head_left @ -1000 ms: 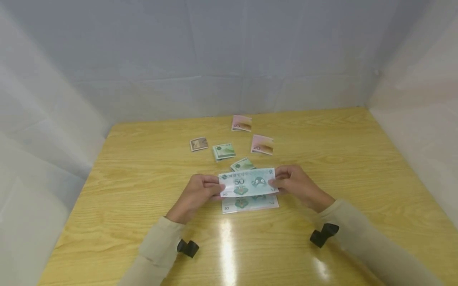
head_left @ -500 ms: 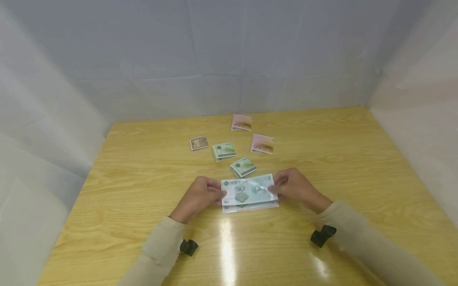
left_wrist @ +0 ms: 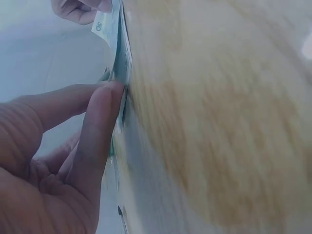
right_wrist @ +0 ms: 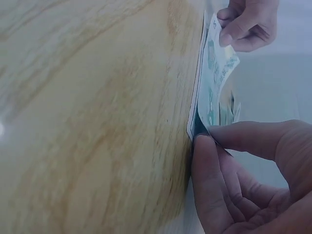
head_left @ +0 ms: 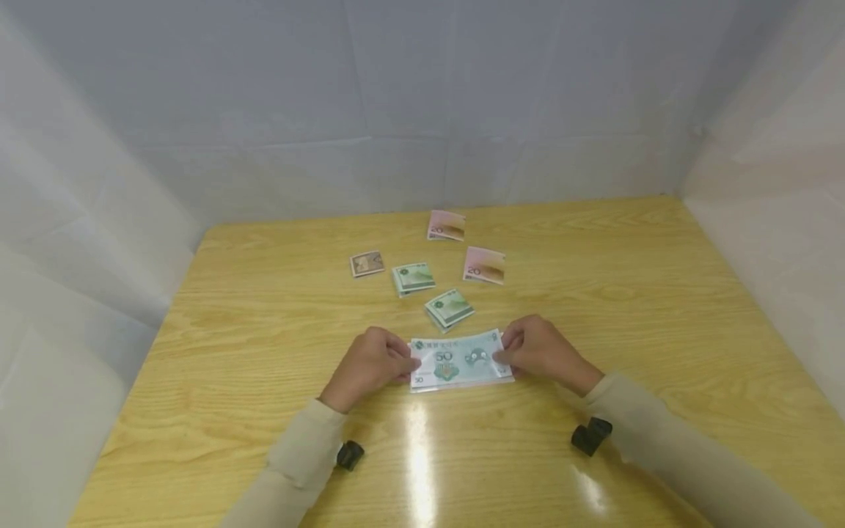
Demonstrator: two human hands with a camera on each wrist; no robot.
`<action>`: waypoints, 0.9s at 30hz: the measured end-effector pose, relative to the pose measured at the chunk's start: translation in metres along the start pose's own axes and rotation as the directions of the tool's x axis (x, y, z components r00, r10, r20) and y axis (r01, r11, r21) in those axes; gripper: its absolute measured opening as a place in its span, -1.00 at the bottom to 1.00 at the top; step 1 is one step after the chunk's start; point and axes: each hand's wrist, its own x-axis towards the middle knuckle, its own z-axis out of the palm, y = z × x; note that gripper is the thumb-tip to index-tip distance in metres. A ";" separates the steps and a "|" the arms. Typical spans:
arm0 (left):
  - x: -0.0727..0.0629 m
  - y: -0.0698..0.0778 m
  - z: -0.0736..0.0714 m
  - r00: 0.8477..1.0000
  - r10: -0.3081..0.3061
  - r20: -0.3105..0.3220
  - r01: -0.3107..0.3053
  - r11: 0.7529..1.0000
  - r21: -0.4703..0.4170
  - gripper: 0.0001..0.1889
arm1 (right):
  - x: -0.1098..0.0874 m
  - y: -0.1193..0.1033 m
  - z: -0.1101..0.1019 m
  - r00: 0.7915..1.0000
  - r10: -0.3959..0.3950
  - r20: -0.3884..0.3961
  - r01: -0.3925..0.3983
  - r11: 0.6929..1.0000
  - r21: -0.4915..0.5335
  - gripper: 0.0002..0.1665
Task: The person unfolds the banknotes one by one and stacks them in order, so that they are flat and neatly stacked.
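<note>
Banknote in two hands, another beneath, five folded notes

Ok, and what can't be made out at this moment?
Head view: how many sheets lie beneath the top 50 note; it covers them.
Head view: inner face of the nearer folded pink note, hidden by its fold.
Head view: fine lettering on the brown note, too small.
Left wrist view: part of the right hand, cut off by the top edge.
</note>
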 end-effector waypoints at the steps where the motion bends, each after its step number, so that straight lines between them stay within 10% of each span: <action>1: 0.000 0.000 0.000 1.000 -0.001 -0.008 0.001 1.000 0.018 -0.80 | 0.000 0.000 0.000 1.000 0.002 0.001 -0.002 1.000 0.002 -0.81; 16: 0.000 0.001 0.002 0.994 0.073 -0.079 -0.054 0.974 0.222 -0.81 | -0.001 0.005 -0.002 1.000 0.007 -0.023 -0.007 1.000 0.001 -0.71; 27: -0.005 0.001 -0.005 0.993 0.085 -0.077 -0.070 0.980 0.186 -0.83 | 0.004 0.008 -0.012 0.997 -0.057 -0.049 0.055 0.998 -0.041 -0.73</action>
